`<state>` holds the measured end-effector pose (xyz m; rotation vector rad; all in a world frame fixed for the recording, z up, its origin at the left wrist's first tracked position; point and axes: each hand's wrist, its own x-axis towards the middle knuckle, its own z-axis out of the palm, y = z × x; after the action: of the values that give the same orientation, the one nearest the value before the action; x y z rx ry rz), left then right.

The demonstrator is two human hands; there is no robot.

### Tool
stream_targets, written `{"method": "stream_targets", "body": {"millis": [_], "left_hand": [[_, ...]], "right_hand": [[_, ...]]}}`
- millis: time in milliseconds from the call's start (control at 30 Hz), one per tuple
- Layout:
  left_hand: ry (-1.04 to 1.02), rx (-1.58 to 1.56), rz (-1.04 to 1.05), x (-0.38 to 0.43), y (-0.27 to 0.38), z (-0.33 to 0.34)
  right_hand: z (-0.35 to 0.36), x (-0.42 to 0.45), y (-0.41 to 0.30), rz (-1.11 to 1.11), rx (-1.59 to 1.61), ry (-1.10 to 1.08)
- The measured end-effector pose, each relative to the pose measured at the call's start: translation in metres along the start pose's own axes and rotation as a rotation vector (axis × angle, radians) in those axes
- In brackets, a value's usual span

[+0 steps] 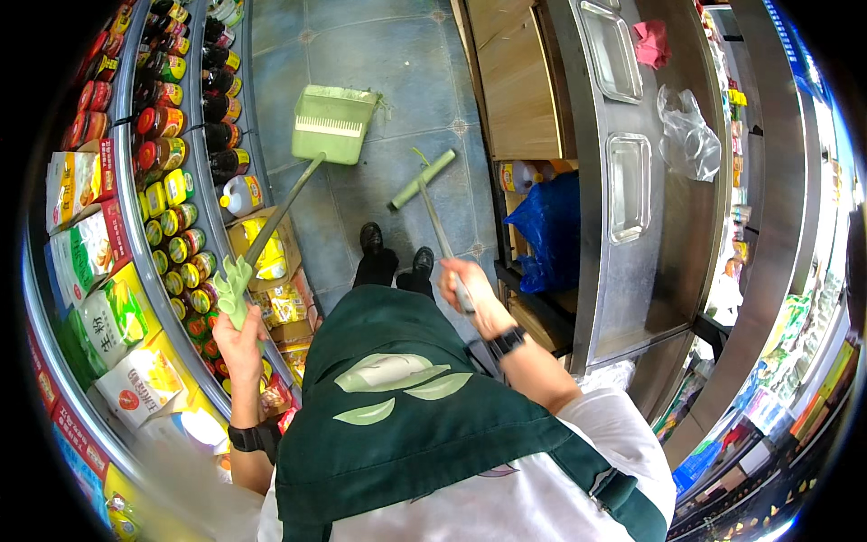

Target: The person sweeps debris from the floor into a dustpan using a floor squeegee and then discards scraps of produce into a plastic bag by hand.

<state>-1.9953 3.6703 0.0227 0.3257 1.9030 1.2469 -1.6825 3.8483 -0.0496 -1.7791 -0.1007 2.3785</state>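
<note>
My left hand [240,339] grips the toothed light-green handle top [235,288] of a long-handled dustpan. Its green pan [332,129] rests on the tiled floor ahead, with a pale comb strip inside and green plant scraps [383,105] at its right rim. In my right hand [467,288] is the grey handle [437,220] of a floor broom. The narrow green broom head [423,179] lies slantwise near the floor, right of the pan and apart from it. A thin green strand [421,157] shows beside the head.
Shelves of sauce jars [162,122] and packaged goods line the left, with an open carton [271,247] low beside them. On the right stands a steel counter [667,257] with clear trays [628,186] and a plastic bag [687,135]. A blue bag [545,230] sits beneath.
</note>
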Motion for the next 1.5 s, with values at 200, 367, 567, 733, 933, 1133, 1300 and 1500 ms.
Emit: {"method": "stream_targets", "body": {"millis": [200,367,567,733,933,1133,1300,1500], "left_hand": [[0.047,-0.010,0.040,0.005,0.011,-0.001],[0.080,-0.055,0.053,0.004,0.015,-0.007],[0.150,-0.146,0.086,-0.009,0.025,-0.006],[0.201,-0.165,0.104,-0.010,0.040,0.003],[0.309,-0.148,0.090,-0.021,0.061,0.024],[0.403,-0.227,0.081,-0.032,0.083,0.074],[0.551,-0.211,0.054,-0.034,0.104,0.119],[0.662,-0.273,0.041,-0.038,0.124,0.153]], "right_hand": [[0.024,0.125,-0.079,-0.100,0.096,-0.113],[0.018,0.108,-0.118,-0.155,-0.025,-0.140],[0.017,0.006,-0.092,-0.151,-0.346,-0.116],[0.014,-0.017,-0.082,0.089,-0.481,-0.168],[0.044,0.033,-0.082,0.410,-0.684,-0.350],[0.084,0.146,-0.125,0.583,-1.108,-0.354],[0.099,0.246,-0.204,0.609,-0.906,-0.361],[0.136,0.206,-0.269,0.038,-0.964,-0.386]]}}
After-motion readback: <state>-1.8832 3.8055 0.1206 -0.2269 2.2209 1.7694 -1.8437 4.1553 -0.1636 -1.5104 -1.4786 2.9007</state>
